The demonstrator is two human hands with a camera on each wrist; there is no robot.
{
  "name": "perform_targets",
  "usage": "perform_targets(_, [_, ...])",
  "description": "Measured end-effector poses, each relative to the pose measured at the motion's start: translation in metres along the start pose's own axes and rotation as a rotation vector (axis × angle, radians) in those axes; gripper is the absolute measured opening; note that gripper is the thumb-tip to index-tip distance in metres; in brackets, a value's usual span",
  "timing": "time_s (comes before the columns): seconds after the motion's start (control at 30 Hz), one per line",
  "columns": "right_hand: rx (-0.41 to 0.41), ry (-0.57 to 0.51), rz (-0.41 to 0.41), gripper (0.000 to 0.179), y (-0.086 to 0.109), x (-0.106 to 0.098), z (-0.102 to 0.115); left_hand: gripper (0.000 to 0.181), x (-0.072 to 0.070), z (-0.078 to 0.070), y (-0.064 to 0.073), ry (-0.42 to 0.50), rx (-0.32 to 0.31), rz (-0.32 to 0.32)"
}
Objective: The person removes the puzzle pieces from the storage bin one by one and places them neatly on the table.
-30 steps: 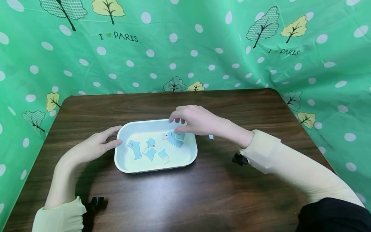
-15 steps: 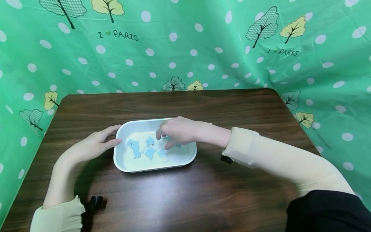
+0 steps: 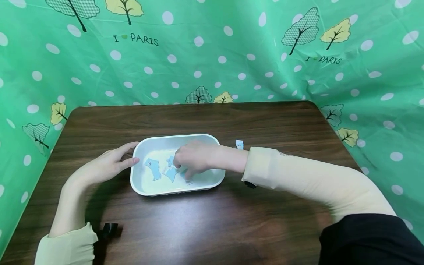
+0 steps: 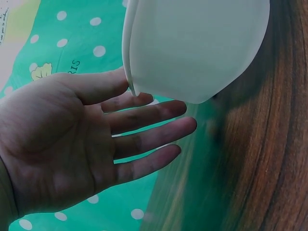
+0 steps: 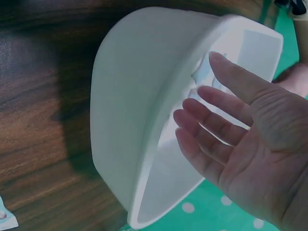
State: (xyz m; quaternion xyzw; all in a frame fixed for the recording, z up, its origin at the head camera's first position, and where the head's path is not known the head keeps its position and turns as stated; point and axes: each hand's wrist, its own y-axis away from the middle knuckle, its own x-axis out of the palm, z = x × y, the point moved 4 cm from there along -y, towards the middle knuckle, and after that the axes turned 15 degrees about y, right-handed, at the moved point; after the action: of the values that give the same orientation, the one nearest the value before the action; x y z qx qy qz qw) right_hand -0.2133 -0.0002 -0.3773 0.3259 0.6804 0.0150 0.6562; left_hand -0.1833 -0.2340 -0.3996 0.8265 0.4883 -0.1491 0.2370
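A white tray (image 3: 145,191) sits on the dark wooden table, holding several light blue, jagged paper pieces. My left hand (image 3: 105,165) is at its left end, thumb over the rim and fingers extended along the outside. The left wrist view shows that hand (image 4: 106,130) with the thumb tip right at the tray rim (image 4: 128,48). My right hand (image 3: 195,156) reaches down inside the tray, fingertips close over the pieces and partly hiding them. In the right wrist view the right hand (image 5: 236,120) has loosely bent fingers, nothing seen between thumb and fingers. A blue piece (image 3: 153,169) lies at the tray's left.
A small piece (image 3: 239,144) lies on the table (image 3: 278,121), right of the tray, beside the right sleeve (image 3: 298,173). A green dotted cloth (image 3: 198,55) hangs behind the table. The black wrist camera (image 3: 110,230) is by the left cuff.
My right hand has moved left and down, from the tray's back right edge to over the pieces at its middle. The left hand has stayed at the left rim.
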Motion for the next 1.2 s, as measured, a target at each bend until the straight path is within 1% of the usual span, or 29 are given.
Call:
perform_targets(0.13, [-0.005, 0.041, -0.006, 0.035, -0.004, 0.003, 0.006, 0.059, 0.000, 0.000, -0.001, -0.007, 0.008, 0.001])
perform_targets(0.27, [-0.015, 0.113, -0.017, 0.034, -0.008, 0.005, 0.010, 0.060, 0.001, 0.001, -0.002, -0.009, 0.015, 0.005])
perform_targets(0.5, [-0.037, 0.258, -0.030, 0.034, -0.013, 0.005, 0.014, 0.060, 0.000, 0.002, -0.001, -0.009, -0.013, -0.004])
perform_targets(0.67, [-0.044, 0.317, -0.047, 0.031, -0.014, 0.005, 0.017, 0.059, 0.000, 0.000, -0.001, -0.006, 0.007, 0.001])
perform_targets(0.87, [-0.047, 0.333, -0.063, 0.031, -0.014, 0.007, 0.018, 0.059, 0.001, -0.002, -0.003, -0.003, 0.008, 0.009])
perform_targets(1.2, [-0.057, 0.307, -0.072, 0.030, -0.014, 0.007, 0.018, 0.059, 0.001, -0.001, -0.002, 0.001, 0.015, 0.010])
